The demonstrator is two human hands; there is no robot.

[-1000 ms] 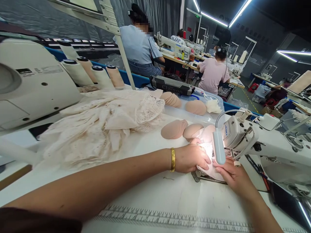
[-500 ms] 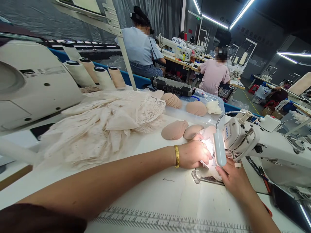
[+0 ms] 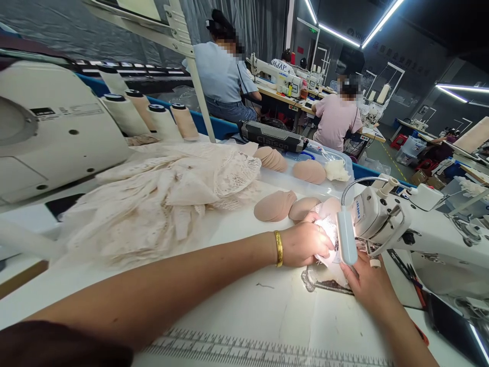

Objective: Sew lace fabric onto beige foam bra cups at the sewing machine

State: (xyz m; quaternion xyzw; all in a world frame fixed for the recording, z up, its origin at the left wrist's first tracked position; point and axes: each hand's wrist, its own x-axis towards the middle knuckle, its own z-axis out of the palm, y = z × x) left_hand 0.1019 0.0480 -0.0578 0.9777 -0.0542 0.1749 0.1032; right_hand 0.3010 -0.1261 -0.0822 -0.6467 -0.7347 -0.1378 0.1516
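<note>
My left hand [image 3: 303,243], with a gold bangle at the wrist, is closed on a pale lace fabric piece [image 3: 325,225] beside the sewing machine's needle area. Bright light washes out the fabric's detail. Just right of the fabric, my right hand [image 3: 370,281] lies low on the machine bed, thumb stretched out and apart from the fingers. Its fingertips are partly hidden behind the small grey lamp [image 3: 347,237]. The white sewing machine [image 3: 385,214] stands over both hands, and its needle is out of sight. Beige oval pads [image 3: 275,205] lie beyond my left hand.
A heap of cream lace fabric [image 3: 164,204] covers the table's left side. Thread cones [image 3: 164,122] stand behind it. A clear plastic tray [image 3: 284,176] holds more pads. Scissors [image 3: 407,270] and a phone [image 3: 454,326] lie at right. A printed ruler [image 3: 267,349] runs along the front.
Both hands stay in nearly the same place, and the fabric under my left hand shows only a slight shift. The whole view has moved very slightly.
</note>
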